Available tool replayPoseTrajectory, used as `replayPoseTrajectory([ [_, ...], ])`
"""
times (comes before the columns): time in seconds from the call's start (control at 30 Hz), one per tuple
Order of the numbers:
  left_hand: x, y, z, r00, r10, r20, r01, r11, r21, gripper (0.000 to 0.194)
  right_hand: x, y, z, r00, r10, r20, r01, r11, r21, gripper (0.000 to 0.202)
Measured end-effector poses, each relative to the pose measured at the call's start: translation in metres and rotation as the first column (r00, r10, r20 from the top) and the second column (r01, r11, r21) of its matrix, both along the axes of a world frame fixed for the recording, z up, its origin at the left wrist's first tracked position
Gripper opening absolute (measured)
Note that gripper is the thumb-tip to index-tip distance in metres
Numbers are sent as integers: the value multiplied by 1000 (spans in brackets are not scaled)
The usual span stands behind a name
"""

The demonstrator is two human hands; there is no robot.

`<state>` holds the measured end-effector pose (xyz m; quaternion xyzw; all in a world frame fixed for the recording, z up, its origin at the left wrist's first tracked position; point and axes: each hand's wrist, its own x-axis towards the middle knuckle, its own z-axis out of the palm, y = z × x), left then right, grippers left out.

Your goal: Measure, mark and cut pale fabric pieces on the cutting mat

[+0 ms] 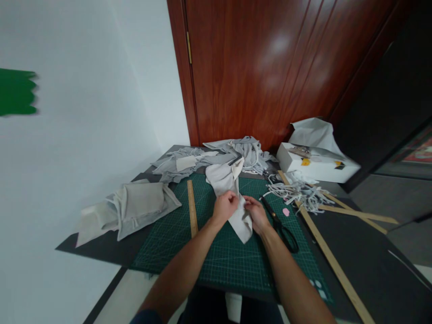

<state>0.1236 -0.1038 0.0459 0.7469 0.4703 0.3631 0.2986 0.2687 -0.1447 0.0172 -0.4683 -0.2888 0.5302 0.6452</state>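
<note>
A light grey piece of fabric (241, 227) lies lengthwise over the green cutting mat (232, 270), with both hands on it. My left hand (225, 208) is closed, its fingertips pinching the middle of the cloth. At the cloth's right edge, my right hand (257, 214) has its fingers bent round the fabric; the thumb is partly hidden. Just right of that hand lie black-handled scissors (277, 222), their blades pointing away from me. A wooden ruler (192, 208) rests on the mat to the left of my left hand.
Folded grey cloth (143, 202) lies at the left, and crumpled fabric (248, 150) is heaped at the back. On the right are thin fabric strips (300, 193), a long wooden ruler (324, 245), a white box (317, 164) and a small pink piece (286, 211).
</note>
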Motion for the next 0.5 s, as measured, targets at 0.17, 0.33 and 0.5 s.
replayPoseTrajectory([
  [0.17,-24,28,-4,962,271,-22,-272,960,-63,34,-3,2,1,999,34,-4,-35,999,-36,31],
  [0.33,-36,47,-14,938,337,75,-319,929,-188,21,2,-4,8,996,79,-36,-81,995,-52,28],
  [0.5,-51,68,-16,794,447,412,-386,894,-228,13,12,-11,11,999,47,-18,-48,995,-91,33],
])
